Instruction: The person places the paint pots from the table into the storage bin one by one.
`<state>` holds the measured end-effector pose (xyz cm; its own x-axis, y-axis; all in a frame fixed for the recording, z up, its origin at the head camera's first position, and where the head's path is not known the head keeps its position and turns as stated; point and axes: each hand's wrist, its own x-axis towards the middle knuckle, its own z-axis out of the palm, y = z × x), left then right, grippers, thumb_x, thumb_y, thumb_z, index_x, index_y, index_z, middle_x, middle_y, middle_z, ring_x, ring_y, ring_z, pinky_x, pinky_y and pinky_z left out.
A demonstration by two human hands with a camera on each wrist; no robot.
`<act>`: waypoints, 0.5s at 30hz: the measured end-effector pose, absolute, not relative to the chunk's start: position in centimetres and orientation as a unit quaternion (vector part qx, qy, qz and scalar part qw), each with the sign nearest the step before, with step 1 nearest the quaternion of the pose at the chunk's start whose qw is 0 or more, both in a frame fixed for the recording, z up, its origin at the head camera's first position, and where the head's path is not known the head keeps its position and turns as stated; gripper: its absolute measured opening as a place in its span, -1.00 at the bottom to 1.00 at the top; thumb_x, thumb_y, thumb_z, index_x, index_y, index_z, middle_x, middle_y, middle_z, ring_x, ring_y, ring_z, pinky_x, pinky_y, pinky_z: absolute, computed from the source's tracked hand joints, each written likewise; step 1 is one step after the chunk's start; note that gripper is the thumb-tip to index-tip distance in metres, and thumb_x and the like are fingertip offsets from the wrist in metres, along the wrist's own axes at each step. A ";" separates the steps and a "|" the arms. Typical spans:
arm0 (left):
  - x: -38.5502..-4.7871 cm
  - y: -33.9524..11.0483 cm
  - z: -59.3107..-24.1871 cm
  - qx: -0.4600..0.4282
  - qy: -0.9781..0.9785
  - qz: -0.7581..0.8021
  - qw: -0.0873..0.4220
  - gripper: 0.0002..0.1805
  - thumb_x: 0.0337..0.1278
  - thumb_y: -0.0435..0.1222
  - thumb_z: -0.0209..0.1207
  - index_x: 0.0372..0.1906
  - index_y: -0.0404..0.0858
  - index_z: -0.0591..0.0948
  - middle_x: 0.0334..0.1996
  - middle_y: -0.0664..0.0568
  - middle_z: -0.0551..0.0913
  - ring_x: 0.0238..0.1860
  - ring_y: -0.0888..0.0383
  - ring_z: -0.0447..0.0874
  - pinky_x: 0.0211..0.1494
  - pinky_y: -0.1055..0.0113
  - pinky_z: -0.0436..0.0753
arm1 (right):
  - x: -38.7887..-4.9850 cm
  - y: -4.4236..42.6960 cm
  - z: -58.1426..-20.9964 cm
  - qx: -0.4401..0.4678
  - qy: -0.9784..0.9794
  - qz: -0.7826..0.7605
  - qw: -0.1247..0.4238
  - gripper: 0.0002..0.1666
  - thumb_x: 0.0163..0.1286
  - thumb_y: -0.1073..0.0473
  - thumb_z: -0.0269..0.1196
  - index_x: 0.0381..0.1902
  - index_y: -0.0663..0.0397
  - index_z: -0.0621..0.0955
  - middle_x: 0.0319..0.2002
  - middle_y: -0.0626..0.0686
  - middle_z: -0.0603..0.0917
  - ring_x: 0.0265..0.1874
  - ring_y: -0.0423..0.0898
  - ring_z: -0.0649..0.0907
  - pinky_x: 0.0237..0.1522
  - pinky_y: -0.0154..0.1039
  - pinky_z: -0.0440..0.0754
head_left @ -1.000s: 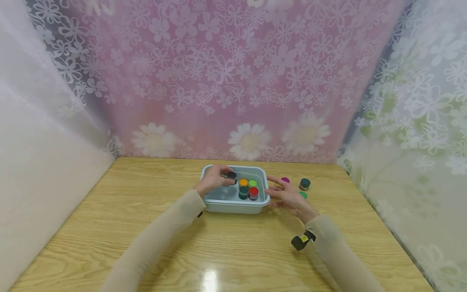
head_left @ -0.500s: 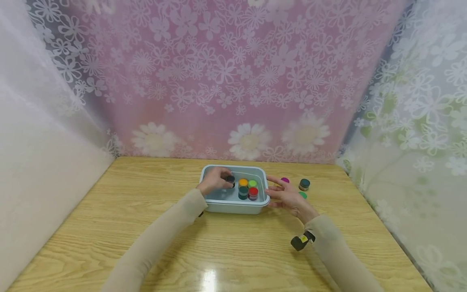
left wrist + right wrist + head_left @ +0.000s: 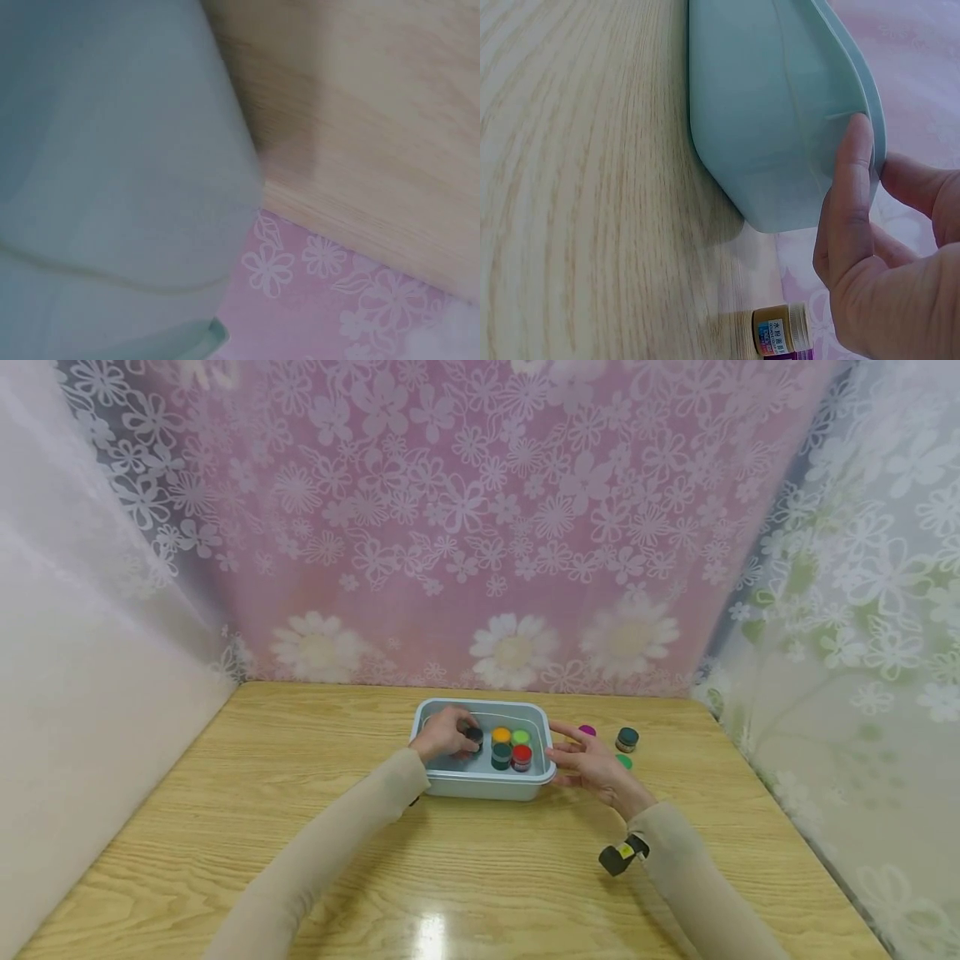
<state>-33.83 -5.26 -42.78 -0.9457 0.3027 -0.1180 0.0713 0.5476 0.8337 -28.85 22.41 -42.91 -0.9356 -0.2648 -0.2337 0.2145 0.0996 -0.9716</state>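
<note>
My left hand (image 3: pixel 446 732) reaches into the pale blue plastic tub (image 3: pixel 480 788) and grips a dark-lidded paint jar (image 3: pixel 474 737) low in its left half. Beside that jar stand an orange-lidded jar (image 3: pixel 501 736), a light green one (image 3: pixel 521 738), a dark green one (image 3: pixel 501 757) and a red one (image 3: pixel 522 757). My right hand (image 3: pixel 596 768) touches the tub's right end, its fingers extended. In the right wrist view, fingertips rest on the outer wall and the thumb meets the rim. The left wrist view shows the tub's outside, without the hand.
Right of the tub, a purple-lidded jar (image 3: pixel 587 731), a dark teal jar (image 3: pixel 627 740) and a green-lidded jar (image 3: pixel 623 762), partly hidden by the right hand, stand on the wooden table (image 3: pixel 322 727). An ochre jar (image 3: pixel 780 330) shows in the right wrist view. Floral curtains surround the table.
My left hand has lowered the dark-lidded paint jar into the tub and shifted it slightly left. The right hand keeps its place at the tub's end.
</note>
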 end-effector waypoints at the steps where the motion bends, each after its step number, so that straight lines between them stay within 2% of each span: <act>1: -33.9 -5.2 -42.8 0.107 0.871 0.462 0.126 -0.61 0.07 -0.47 0.35 0.05 -0.35 0.62 -0.14 -0.21 0.63 -0.38 -0.01 0.76 -0.29 0.20 0.80 | -28.9 22.4 -42.9 -0.018 0.719 -0.671 0.180 -0.22 0.41 0.21 0.25 0.51 -0.09 0.22 0.02 0.12 0.57 -0.14 -0.08 0.68 -0.11 -0.13 0.77; 8: -34.2 -5.0 -43.2 0.106 0.876 0.452 0.131 -0.62 0.08 -0.45 0.35 0.05 -0.37 0.61 -0.15 -0.20 0.63 -0.32 -0.01 0.78 -0.22 0.19 0.80 | -28.9 22.5 -43.1 -0.017 0.716 -0.674 0.182 -0.20 0.40 0.18 0.27 0.51 -0.10 0.22 -0.02 0.09 0.58 -0.16 -0.09 0.68 -0.12 -0.14 0.77; 15: -34.6 -4.9 -43.4 0.101 0.864 0.470 0.149 -0.60 0.16 -0.46 0.29 0.13 -0.37 0.58 -0.09 -0.22 0.64 -0.22 -0.07 0.77 -0.15 0.19 0.79 | -29.0 22.5 -43.0 -0.014 0.720 -0.670 0.179 -0.20 0.39 0.17 0.27 0.51 -0.12 0.23 0.17 0.26 0.52 -0.11 -0.07 0.68 -0.12 -0.15 0.77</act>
